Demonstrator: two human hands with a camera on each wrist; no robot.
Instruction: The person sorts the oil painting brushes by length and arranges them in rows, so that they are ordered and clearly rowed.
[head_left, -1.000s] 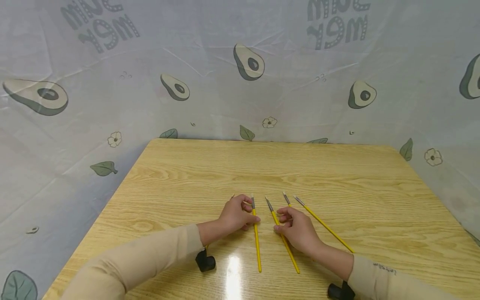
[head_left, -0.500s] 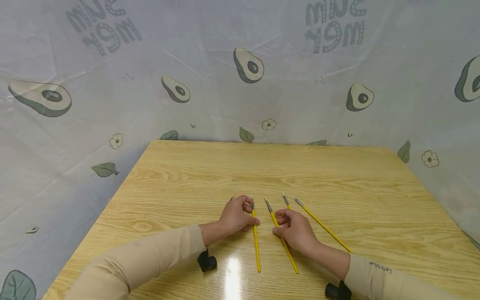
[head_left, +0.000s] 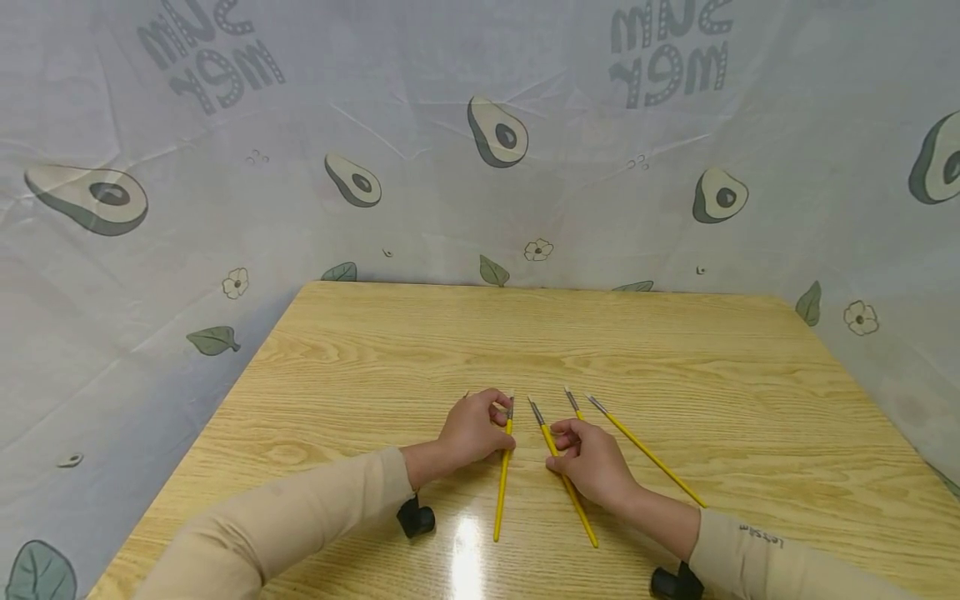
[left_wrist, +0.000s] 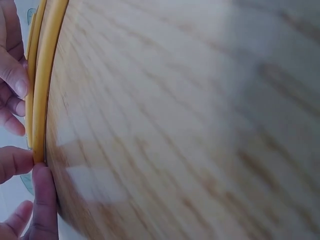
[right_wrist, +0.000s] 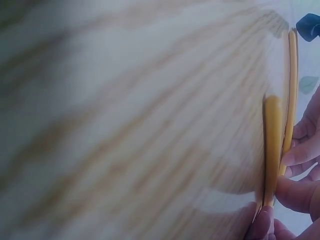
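Note:
Near the middle of the table, my left hand (head_left: 474,429) pinches a thin yellow paintbrush (head_left: 502,492) between thumb and fingers, close to its grey ferrule. The brush lies with its tip pointing away and its handle end toward me. To its right, my right hand (head_left: 594,462) has thumb and fingertips on the handle of a second yellow paintbrush (head_left: 581,512), which slants with its tip to the left. In the left wrist view, the left thumb and finger (left_wrist: 44,185) meet at a yellow handle (left_wrist: 47,65). The right wrist view shows right-hand fingers (right_wrist: 297,195) at a handle (right_wrist: 272,135).
Another paintbrush (head_left: 652,454) lies slanted right of the right hand. The ferrule of one more paintbrush (head_left: 573,402) shows behind that hand, its handle hidden. A small dark tip (head_left: 466,394) peeks out behind the left hand. A printed curtain (head_left: 420,192) hangs behind the wooden table (head_left: 375,333).
The brush in my left hand has turned: its handle end has swung left and its tip slightly right. My right hand and the other brushes have stayed about where they were.

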